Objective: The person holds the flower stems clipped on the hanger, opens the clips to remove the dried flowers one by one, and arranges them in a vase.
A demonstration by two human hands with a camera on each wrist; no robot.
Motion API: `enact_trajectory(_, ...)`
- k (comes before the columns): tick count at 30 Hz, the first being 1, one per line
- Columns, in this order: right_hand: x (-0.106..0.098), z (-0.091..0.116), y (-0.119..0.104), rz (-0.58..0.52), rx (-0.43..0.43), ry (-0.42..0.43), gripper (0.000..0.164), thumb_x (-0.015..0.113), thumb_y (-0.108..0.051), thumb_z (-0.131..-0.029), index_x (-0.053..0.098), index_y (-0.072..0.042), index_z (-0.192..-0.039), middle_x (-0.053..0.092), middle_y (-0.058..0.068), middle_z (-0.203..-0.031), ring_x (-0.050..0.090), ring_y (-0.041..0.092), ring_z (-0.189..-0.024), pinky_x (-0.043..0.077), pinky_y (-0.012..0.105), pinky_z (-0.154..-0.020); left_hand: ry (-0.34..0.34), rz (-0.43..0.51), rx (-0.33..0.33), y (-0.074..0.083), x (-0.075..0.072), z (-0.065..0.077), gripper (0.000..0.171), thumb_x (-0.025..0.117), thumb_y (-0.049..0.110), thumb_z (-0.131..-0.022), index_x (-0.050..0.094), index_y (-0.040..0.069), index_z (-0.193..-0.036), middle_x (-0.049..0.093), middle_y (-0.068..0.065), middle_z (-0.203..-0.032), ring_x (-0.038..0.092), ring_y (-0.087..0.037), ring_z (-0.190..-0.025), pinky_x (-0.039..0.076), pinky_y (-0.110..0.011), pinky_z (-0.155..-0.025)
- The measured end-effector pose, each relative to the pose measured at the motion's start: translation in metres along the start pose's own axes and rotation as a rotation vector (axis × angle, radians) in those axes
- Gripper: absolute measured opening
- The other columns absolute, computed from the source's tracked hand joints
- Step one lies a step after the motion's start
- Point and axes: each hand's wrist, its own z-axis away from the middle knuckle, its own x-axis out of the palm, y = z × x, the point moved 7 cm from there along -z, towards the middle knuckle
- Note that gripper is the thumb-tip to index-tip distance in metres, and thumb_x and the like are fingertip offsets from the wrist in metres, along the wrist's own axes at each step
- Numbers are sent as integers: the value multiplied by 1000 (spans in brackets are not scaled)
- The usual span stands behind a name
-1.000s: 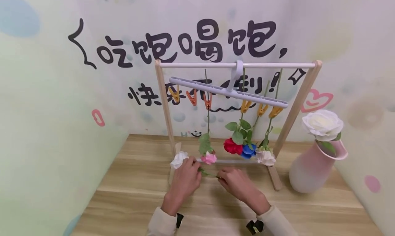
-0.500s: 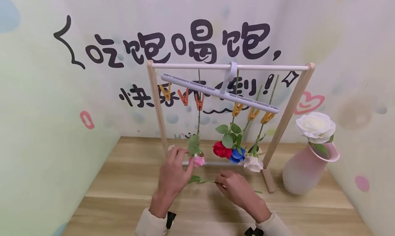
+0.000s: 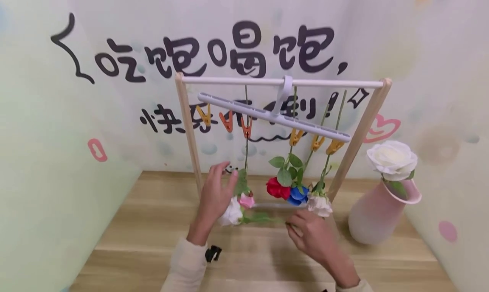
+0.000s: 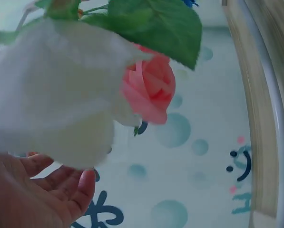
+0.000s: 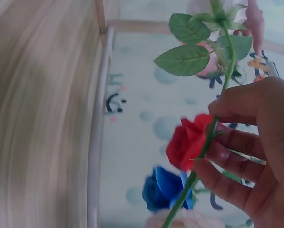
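Observation:
My right hand pinches the green stem of a white rose, thumb on one side and fingertips on the other. The rose lies sideways in the head view, its bloom pointing left. My left hand is raised just behind that bloom, fingers spread and holding nothing. In the left wrist view the white petals loom large in front of the left fingers. Right beside the bloom, a pink rose hangs head down from an orange clip.
A lilac hanger hangs tilted from the rack's white bar. Its clips hold a red rose, a blue rose and a pale rose; an orange clip and a yellow clip dangle bare. A pink vase stands right.
My left hand has left the white rose, rising and opening. The right hand has shifted right with the stem, and the bloom has come into view below the left hand.

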Motion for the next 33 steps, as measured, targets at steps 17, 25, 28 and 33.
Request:
enact_trajectory(17,-126,-24,27,33,63,559,17,62,-14,-74,67,3,-73,63,11,-71,56,17,-54,44,10,-56,-36,162,-96,-4,27,-24,47,57,44,-84,49,21,-124,59,0,-103,57,-13,-82,46,-32,-65)
enact_trajectory(25,-210,-27,43,52,333,959,11,65,-5,-70,70,4,-73,65,17,-70,56,-7,-67,38,2,-63,-51,158,-92,-4,35,-24,43,61,35,-83,49,23,-123,57,-1,-97,54,-14,-85,45,-33,-69)
enact_trajectory(28,-228,-22,55,29,461,973,14,64,-4,-73,70,5,-81,66,1,-75,56,-6,-72,39,3,-63,-54,141,-87,-4,38,-22,43,62,33,-83,50,21,-123,57,0,-97,54,-13,-87,46,-35,-73)
enact_trajectory(33,-248,-13,82,178,773,830,17,55,-23,-86,68,-25,-96,52,-28,-83,47,-12,-72,33,7,-67,-47,108,-63,-5,43,-19,38,63,29,-83,56,13,-117,59,1,-100,55,-13,-89,47,-34,-74)
